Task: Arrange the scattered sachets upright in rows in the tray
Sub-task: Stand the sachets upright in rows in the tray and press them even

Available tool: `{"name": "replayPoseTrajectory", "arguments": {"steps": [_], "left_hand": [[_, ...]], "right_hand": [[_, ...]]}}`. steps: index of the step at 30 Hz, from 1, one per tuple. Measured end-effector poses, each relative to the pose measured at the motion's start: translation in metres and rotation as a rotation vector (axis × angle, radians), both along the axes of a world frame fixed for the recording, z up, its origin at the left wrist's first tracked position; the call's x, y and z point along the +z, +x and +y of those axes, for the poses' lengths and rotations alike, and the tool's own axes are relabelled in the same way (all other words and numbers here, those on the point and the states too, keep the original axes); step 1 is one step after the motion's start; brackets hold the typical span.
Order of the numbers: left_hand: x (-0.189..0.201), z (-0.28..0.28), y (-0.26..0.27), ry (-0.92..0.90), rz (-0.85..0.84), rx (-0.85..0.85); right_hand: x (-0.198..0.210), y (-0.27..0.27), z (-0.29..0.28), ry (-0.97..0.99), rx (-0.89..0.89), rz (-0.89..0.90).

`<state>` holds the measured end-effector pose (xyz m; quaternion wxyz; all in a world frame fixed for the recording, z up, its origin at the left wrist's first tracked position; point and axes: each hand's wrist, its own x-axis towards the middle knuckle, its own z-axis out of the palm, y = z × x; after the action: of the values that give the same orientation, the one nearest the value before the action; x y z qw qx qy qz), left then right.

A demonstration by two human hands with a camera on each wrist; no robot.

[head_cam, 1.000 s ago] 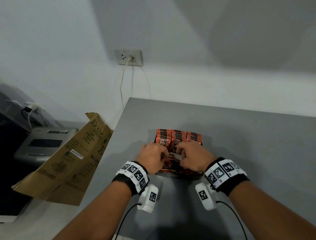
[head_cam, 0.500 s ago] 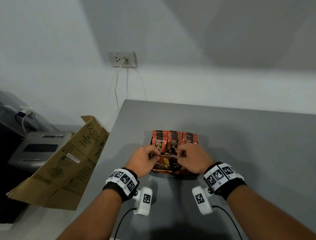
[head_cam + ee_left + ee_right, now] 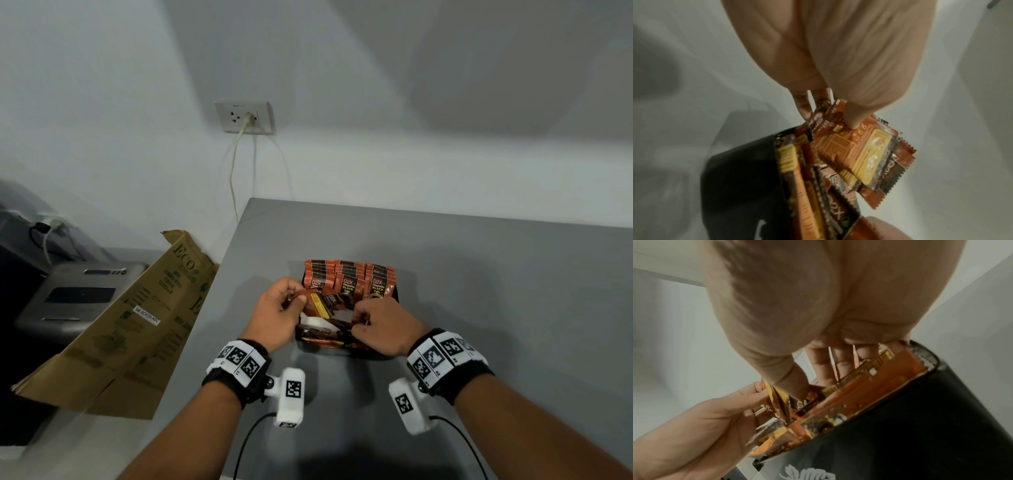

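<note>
Both hands work the loose sachets in the tray, just short of the standing rows.
My left hand (image 3: 274, 313) pinches a small stack of sachets (image 3: 857, 151) by its top edge, I judge to stand it upright; my right hand (image 3: 383, 327) curls its fingers (image 3: 824, 363) into the loose sachets (image 3: 325, 325) in the tray (image 3: 920, 426), whether gripping any I cannot tell, with the standing rows (image 3: 349, 277) just beyond.

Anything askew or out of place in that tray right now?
Yes. Near half of the tray: loose sachets lie flat, jumbled, unlike the upright rows behind. The left hand pinches a tilted sachet.

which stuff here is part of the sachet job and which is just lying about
Job: left hand pinching sachets; right hand in loose sachets; upright rows; black tray.

Lying about: cardboard box, wall socket, grey machine.
</note>
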<state>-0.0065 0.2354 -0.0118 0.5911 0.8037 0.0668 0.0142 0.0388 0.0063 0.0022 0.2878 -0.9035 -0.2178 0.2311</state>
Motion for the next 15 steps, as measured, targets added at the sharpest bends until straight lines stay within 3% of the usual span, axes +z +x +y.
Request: {"name": "replayPoseTrajectory", "arguments": {"steps": [9,15], "left_hand": [[0.003,0.001,0.007,-0.272,-0.016,0.221],[0.004,-0.002,0.006,-0.307,-0.003,0.233]], "right_hand": [[0.000,-0.004,0.006,0.015,0.128,-0.025],[0.002,-0.006,0.018,-0.043,0.217,-0.048]]}}
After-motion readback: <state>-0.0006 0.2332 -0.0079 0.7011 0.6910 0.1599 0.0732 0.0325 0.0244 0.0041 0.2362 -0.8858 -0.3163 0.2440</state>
